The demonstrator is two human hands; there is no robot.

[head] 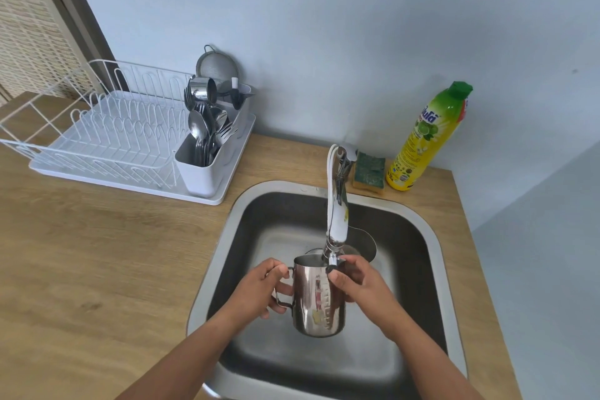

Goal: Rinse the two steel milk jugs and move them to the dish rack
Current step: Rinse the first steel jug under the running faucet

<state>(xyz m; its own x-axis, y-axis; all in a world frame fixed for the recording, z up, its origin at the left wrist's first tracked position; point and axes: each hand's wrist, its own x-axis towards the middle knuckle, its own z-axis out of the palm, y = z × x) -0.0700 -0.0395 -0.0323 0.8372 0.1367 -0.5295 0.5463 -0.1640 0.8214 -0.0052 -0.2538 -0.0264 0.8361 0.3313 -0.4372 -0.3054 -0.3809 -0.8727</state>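
Two hands hold one steel milk jug (319, 299) upright over the sink (227, 237), its open mouth just under the tap (337, 204) spout. The left hand (259, 289) sits at the jug's left side, its grip closed around the handle, fingers threaded through the loop and thumb on top. The right hand (360, 282) is on the jug's right side near the rim, its grip closed on the wall with the thumb pressed on the front face and the fingers wrapped behind. The jug's body hangs below both grips, its base clear of the sink floor. Behind the tap, partly hidden, a second steel vessel (363, 242) lies in the sink; whether it is the other jug I cannot tell. The white dish rack (107, 140) stands on the wooden table (97, 253) well to the left, its caddy filled with cutlery (207, 130). A sponge (370, 172) and a dish soap bottle (425, 140) stand behind the sink on the right.
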